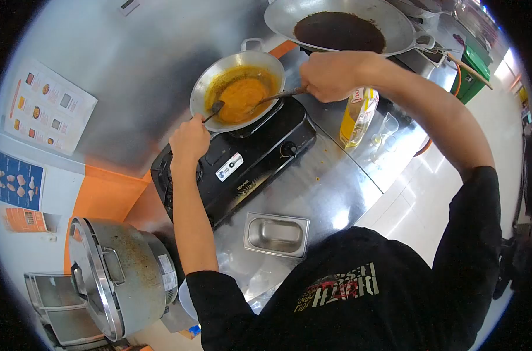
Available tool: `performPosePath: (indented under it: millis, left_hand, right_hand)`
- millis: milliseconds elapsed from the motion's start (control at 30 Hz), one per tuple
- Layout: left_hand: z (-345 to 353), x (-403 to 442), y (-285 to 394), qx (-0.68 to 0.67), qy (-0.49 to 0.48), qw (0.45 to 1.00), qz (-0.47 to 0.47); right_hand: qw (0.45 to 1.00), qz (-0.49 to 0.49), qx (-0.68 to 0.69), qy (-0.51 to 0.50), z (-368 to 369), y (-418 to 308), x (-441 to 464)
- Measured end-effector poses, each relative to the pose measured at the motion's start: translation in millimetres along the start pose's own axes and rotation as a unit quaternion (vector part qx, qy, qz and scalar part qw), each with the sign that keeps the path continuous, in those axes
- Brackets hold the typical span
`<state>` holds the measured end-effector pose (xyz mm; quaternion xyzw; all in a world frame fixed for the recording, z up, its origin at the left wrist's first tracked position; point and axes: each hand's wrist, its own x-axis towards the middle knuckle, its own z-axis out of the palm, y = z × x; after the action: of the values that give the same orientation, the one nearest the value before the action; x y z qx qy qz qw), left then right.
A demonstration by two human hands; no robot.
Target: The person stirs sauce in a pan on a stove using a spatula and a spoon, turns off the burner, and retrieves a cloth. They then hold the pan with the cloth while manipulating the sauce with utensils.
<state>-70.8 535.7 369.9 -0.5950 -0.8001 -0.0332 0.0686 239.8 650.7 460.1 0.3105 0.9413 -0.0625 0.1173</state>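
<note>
While a dark-headed utensil (pixel 217 107) is gripped in the left hand (pixel 190 138), a second, long-handled utensil (pixel 286 93) is clasped in the right hand (pixel 333 76). The ends of both are held inside a pan (pixel 198 90) (metal, rounded) of orange sauce (pixel 241 90), carried by a black stove (pixel 266 149). On the surface (pixel 339 190), a steel container (pixel 277 234) is placed near, a yellow packet (pixel 358 120) right; a large wok (pixel 402 26) is positioned far right.
</note>
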Motion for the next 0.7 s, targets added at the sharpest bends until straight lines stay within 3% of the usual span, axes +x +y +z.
performPosePath:
  millis: [100,300,500,700]
  left_hand:
    - [-1,1,3,0.0,0.004,1.0,0.008]
    - [-4,2,4,0.013,0.005,1.0,0.004]
    - [2,3,-4,0.016,0.026,1.0,-0.006]
    - [6,9,-2,0.008,0.022,1.0,-0.01]
  right_hand:
    - [1.0,-0.013,0.0,0.002,12,-9,11]
    - [0.994,-0.015,0.009,0.105,44,-12,24]
    - [0.99,0.029,0.047,0.132,46,-2,8]
    - [0.983,0.023,-0.034,0.178,39,8,0]
